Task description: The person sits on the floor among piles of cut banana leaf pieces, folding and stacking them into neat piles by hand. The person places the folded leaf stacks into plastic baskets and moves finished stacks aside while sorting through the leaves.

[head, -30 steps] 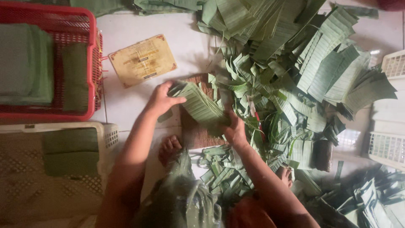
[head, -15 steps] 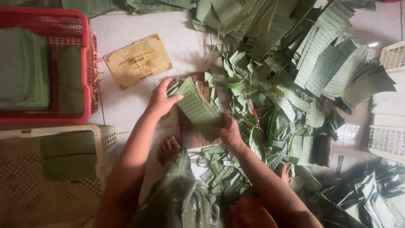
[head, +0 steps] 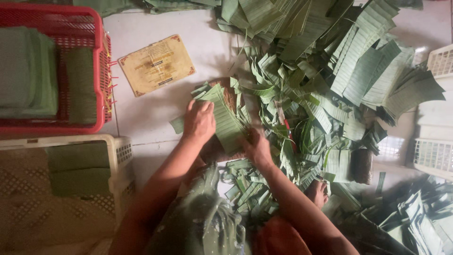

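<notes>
Nearby, tan rectangular card (head: 156, 64) (red-bordered); both hands (head: 199, 121) pressed flat on leaf stack (head: 225, 118).

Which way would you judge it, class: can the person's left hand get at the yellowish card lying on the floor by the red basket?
Probably yes. The left hand rests on a banana-leaf strip, and only bare floor lies between it and the card; nothing covers the card.

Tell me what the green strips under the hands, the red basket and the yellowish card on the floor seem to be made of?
Green strips: most likely cut plant leaf, matte, with fine parallel ribs; the left hand and right hand press on them.
Red basket: probably moulded plastic, slightly glossy, with lattice walls.
Yellowish card: looks like printed paper or cardboard, flat with an ornate border; could be laminated.
</notes>
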